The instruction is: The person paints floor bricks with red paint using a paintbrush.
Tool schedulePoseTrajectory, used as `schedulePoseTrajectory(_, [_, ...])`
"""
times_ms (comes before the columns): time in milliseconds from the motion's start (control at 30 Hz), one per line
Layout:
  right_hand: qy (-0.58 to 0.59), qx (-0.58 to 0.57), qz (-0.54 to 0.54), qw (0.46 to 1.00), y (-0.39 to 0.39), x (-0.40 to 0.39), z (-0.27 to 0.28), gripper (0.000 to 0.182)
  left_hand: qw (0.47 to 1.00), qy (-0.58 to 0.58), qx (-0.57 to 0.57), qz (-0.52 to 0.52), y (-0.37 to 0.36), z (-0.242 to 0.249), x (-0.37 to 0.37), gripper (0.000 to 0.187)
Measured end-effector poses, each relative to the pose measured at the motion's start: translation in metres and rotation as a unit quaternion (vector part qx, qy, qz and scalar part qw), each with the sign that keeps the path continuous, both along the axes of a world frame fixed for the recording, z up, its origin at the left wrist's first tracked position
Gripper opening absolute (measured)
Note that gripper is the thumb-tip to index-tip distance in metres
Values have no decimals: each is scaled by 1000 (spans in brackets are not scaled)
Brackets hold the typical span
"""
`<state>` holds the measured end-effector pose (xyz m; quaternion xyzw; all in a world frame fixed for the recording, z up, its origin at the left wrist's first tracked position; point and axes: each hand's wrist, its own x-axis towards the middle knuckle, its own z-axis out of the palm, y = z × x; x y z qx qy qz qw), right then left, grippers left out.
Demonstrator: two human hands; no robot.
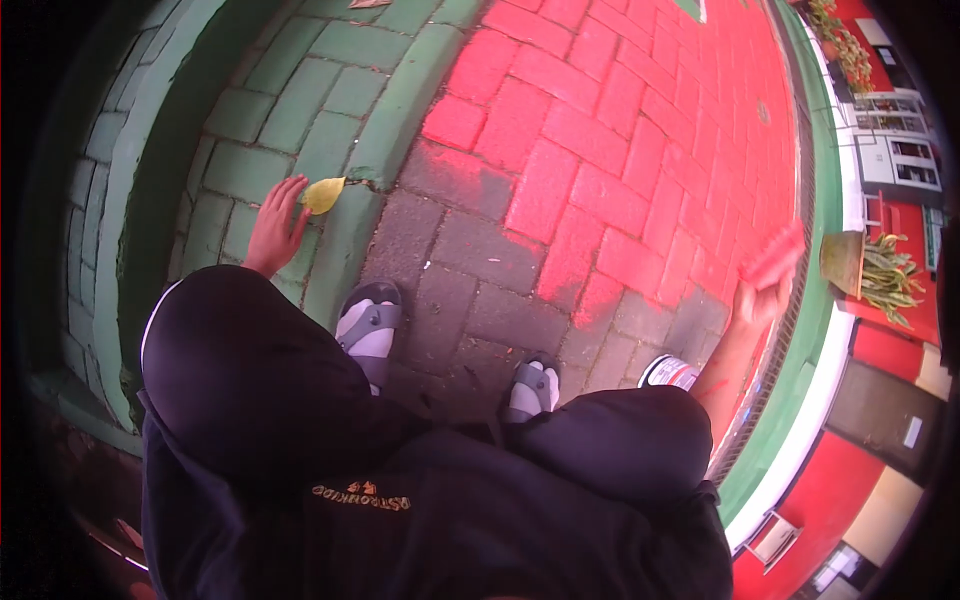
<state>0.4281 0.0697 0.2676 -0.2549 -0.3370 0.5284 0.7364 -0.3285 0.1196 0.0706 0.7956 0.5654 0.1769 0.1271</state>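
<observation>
My left hand [279, 225] is over the green bricks at the left, its fingers stretched out beside a yellow leaf [323, 196] near the green curb. Far to the right, my right hand [762, 300] is closed round a red paint-covered tool [774, 259], blurred, probably a brush. It is above the right edge of the paving. Wet-looking bright red paint [600, 130] covers the upper bricks, with a ragged edge against the bare grey bricks [480, 250]. A paint can [669, 372] stands beside my right knee, partly hidden.
My sandalled feet [370, 333] rest on the unpainted bricks. A green curb [400, 110] runs along the left, with a raised green ledge [140, 170] beyond. At the right are a drain grating [757, 410], a potted plant [843, 262] and red and white house fronts.
</observation>
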Motion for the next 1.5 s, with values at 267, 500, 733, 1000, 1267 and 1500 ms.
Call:
schedulePoseTrajectory(267, [-71,-249,223,940,143,-110,-35,16,995,-72,-27,-64,-14,0,-4,49])
schedulePoseTrajectory(500, [-207,-400,63,891,131,-253,-136,22,977,-178,-74,-91,-48,-9,31,50])
schedulePoseTrajectory(733, [-137,-417,-137,888,102,-367,-194,20,970,-205,-80,-106,-51,-15,47,50])
schedulePoseTrajectory(1000, [-398,-313,-305,806,72,-325,-188,12,971,-206,-85,-85,-27,-23,63,50])
schedulePoseTrajectory(1267, [-609,-312,-248,686,93,-386,-191,20,978,-165,-67,-110,-27,-34,65,50])
schedulePoseTrajectory(1500, [-397,-239,-213,860,110,-418,-197,22,980,-168,-68,-84,-28,-38,66,48])
